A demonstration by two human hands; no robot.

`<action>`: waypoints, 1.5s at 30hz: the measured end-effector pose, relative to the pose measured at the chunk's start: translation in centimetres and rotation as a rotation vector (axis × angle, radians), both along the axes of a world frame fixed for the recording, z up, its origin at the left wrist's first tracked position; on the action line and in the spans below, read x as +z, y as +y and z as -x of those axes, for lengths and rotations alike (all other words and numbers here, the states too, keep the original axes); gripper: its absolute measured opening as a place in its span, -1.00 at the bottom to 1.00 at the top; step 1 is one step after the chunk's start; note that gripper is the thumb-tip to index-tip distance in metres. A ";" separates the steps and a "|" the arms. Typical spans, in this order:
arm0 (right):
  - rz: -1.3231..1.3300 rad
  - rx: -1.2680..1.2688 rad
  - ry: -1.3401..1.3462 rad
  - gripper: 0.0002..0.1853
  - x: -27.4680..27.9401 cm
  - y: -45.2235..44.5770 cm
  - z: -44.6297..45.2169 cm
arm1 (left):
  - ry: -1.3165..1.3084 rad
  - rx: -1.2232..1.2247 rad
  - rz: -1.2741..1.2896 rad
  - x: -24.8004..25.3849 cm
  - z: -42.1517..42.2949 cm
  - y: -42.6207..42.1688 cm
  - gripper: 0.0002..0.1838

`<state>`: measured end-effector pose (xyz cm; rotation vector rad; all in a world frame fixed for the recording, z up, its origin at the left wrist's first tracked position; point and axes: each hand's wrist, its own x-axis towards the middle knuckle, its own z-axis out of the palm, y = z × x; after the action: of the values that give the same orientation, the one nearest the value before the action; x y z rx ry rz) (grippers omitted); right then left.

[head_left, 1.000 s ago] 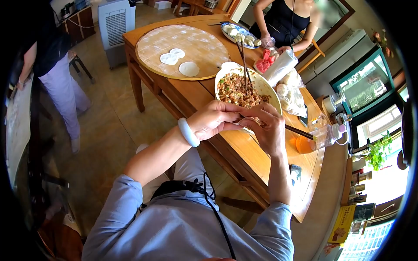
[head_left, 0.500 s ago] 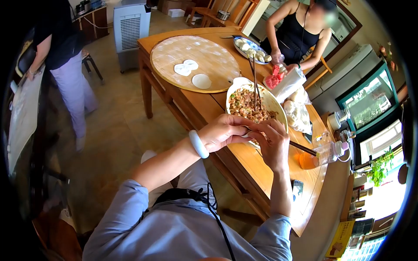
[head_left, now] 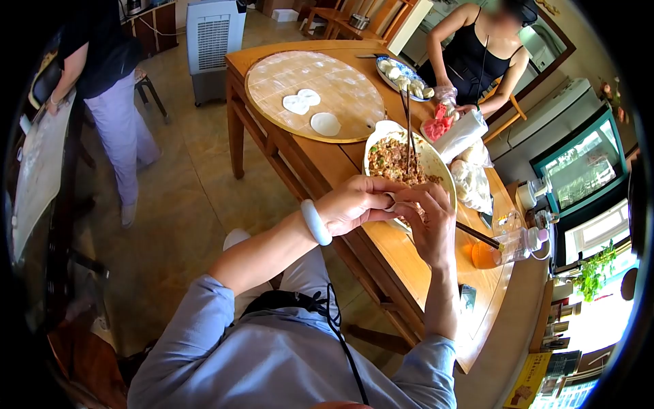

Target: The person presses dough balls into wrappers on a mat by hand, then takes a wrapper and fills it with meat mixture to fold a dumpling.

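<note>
My left hand [head_left: 357, 203], with a pale bangle on its wrist, and my right hand [head_left: 429, 221] meet above the near side of the filling bowl [head_left: 439, 163]. Their fingertips pinch a small dumpling [head_left: 391, 202], mostly hidden by the fingers. Minced filling [head_left: 395, 160] with green bits lies in the bowl, and a pair of chopsticks [head_left: 409, 129] stands upright in it. A dark stick [head_left: 478, 236] sticks out behind my right hand; whether that hand holds it I cannot tell. Round wrappers [head_left: 325, 123] lie on the floured board [head_left: 272, 82].
Across the wooden table [head_left: 381, 255], a person [head_left: 477, 58] works beside a plate of dumplings [head_left: 417, 88]. Plastic bags [head_left: 471, 180], a bottle with orange liquid [head_left: 487, 255] and a phone [head_left: 467, 298] lie to the right. Another person [head_left: 102, 68] stands at a floured surface [head_left: 37, 170] at left.
The view has shifted slightly, so the table and board sit a little further right. My hands stay together, fingers pinching the dumpling. The person across has shifted their hands slightly.
</note>
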<state>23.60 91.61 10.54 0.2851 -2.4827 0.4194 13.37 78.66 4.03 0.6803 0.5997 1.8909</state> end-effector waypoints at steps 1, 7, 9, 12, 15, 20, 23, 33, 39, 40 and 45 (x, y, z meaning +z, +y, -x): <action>0.025 0.004 -0.015 -0.84 0.0 0.1 0.0 | -0.002 -0.007 -0.015 0.2 0.0 -0.1 -0.62; -0.031 -0.008 -0.040 -0.84 -0.1 0.3 0.0 | 0.008 -0.023 -0.026 -0.3 0.0 0.0 -0.55; -0.067 -0.024 -0.021 -0.86 -0.1 0.1 0.1 | 0.001 -0.024 -0.028 -0.4 0.1 0.1 -0.55; -0.070 -0.026 0.019 -0.90 -0.5 -0.1 0.3 | -0.003 -0.009 -0.022 0.0 -0.1 0.0 -0.55; -0.015 0.008 -0.012 -0.85 -0.4 0.5 0.2 | -0.013 0.002 -0.032 0.1 0.0 0.0 -0.55; 0.258 0.043 -0.133 -0.74 0.2 0.9 0.0 | -0.003 0.021 -0.023 0.7 0.1 0.0 -0.49; 0.317 0.100 -0.144 -0.76 -0.7 1.8 0.1 | -0.009 0.077 0.050 1.5 -0.2 0.1 -0.46; 1.064 0.276 -0.248 -0.82 -2.4 3.7 0.6 | 0.043 0.042 0.038 1.8 0.5 1.5 -0.38; 1.269 0.170 -0.121 -0.84 -2.5 5.1 1.0 | 0.097 0.184 0.035 0.5 1.3 4.3 -0.52; 1.284 0.155 -0.109 -0.86 -2.8 5.6 1.0 | 0.194 0.280 0.040 -0.1 1.5 5.0 -0.56; 1.285 0.161 -0.066 -0.85 -2.1 6.8 0.4 | 1.188 1.034 0.217 -1.1 5.0 6.7 -0.56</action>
<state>23.24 98.36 8.40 -0.0762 -1.7639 1.9237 8.36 85.34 2.96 1.5311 2.1989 2.0585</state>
